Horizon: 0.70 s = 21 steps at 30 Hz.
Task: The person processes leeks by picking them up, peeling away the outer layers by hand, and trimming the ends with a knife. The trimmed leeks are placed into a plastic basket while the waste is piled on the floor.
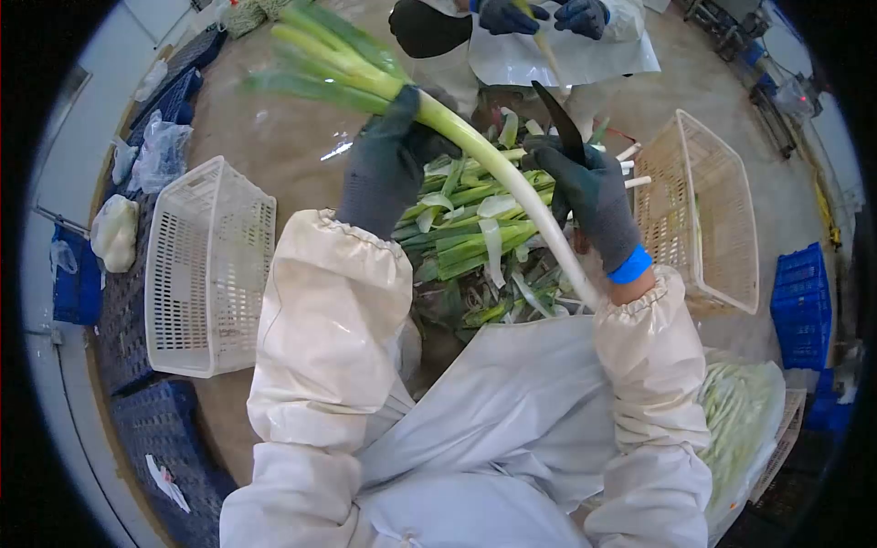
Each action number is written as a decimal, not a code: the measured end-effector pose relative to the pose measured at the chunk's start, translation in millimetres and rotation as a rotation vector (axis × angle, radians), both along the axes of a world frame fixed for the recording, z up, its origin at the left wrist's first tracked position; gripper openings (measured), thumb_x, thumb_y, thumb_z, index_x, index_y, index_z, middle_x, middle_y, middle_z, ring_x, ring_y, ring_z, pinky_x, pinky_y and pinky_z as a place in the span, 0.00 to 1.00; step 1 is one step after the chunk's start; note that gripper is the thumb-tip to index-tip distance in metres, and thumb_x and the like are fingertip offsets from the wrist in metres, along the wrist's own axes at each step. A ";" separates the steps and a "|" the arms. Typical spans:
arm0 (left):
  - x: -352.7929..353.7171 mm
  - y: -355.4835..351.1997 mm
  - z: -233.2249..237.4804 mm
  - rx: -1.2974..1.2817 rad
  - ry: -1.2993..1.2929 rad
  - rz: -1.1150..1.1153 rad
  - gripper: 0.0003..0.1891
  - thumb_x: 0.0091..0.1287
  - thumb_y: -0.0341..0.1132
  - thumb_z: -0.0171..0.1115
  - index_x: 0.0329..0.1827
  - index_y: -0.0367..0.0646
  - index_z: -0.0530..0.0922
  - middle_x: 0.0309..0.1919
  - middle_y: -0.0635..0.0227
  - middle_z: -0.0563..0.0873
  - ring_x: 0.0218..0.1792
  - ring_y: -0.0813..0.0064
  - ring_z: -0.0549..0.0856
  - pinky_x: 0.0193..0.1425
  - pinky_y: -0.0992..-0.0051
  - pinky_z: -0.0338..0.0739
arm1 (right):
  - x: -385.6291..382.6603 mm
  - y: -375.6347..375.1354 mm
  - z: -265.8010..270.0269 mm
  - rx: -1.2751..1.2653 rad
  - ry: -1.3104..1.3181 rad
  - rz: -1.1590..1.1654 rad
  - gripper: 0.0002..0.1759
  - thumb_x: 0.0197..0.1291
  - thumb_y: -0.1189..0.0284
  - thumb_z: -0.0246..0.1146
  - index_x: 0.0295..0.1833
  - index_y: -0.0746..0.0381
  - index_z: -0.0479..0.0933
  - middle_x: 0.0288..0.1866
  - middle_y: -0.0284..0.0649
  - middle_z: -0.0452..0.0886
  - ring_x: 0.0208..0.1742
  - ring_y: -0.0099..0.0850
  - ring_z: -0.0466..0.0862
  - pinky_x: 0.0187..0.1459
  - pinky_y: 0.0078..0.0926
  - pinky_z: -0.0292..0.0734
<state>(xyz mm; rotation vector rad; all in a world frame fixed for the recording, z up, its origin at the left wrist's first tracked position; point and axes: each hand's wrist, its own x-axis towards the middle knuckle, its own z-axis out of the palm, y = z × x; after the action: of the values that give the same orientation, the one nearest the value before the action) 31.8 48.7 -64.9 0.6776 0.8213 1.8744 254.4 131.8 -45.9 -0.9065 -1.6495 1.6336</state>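
Note:
A long leek (498,164) slants across the middle, green leaves at the upper left and white end near my right sleeve. My left hand (393,151), in a dark grey glove, is wrapped round it just below the leaves. On the right, my gloved right hand (589,187) is closed round a knife, its dark blade (559,123) pointing up beside the leek's white stem. Below and between my hands lies a heap of leeks and cut green leaves (475,242) on the floor.
White crates stand at left (210,274) and right (703,210). Across the heap, a co-worker's gloved hands (548,16) hold another leek. A blue crate (802,297) and a bag of pale stalks (740,420) are at far right, dark blue pallets (169,447) at left.

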 end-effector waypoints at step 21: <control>9.5 -11.8 14.8 -0.030 0.211 0.137 0.13 0.66 0.32 0.57 0.48 0.30 0.77 0.41 0.57 0.84 0.40 0.68 0.87 0.41 0.71 0.85 | -25.7 -38.7 -29.6 0.669 -0.354 -0.013 0.20 0.48 0.66 0.73 0.48 0.62 0.82 0.35 0.42 0.82 0.33 0.33 0.81 0.37 0.30 0.76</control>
<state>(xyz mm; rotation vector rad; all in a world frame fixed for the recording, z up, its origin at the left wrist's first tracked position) 41.3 36.9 -50.2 0.8276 1.0521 1.9302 228.7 93.1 -75.5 -0.8675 -2.2215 0.8235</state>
